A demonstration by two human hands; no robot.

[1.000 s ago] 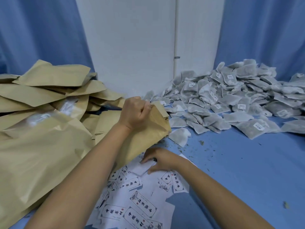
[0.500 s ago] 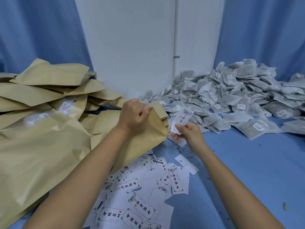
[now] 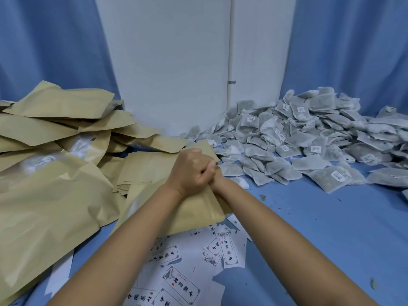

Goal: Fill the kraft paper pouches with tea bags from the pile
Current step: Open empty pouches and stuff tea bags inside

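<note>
Several printed paper slips (image 3: 181, 283) lie nearest, scattered on the blue worktop (image 3: 320, 235) short of the hands, under and between the two bare forearms. Some overlap, and a few tuck under the bottom edge of the kraft pouch (image 3: 194, 215) that is being worked on. That pouch lies slanted, with its lower corner towards the slips and its mouth up at the hands.

The hands are pressed close together at the mouth. The left hand (image 3: 192, 171) is curled into a fist round the upper edge of the pouch, thumb on the far side. The right hand (image 3: 217, 181) touches it from the right. Only the part by the wrist shows, the rest hidden behind the left hand and the paper, so I cannot tell how its fingers lie or whether they hold anything.

A few dark crumbs (image 3: 262, 197) dot the worktop just right of the hands. Left of them, a neat stack of flat pouches (image 3: 136, 173) sits beside a big loose heap of kraft pouches (image 3: 55, 188), some with clear windows.

Beyond and to the right, the pile of tea bags (image 3: 309, 133) spreads wide, grey-white sachets with small white labels, its nearest bags just past the pouch mouth. Behind everything stand a white wall (image 3: 165, 62) and blue curtains (image 3: 353, 51).
</note>
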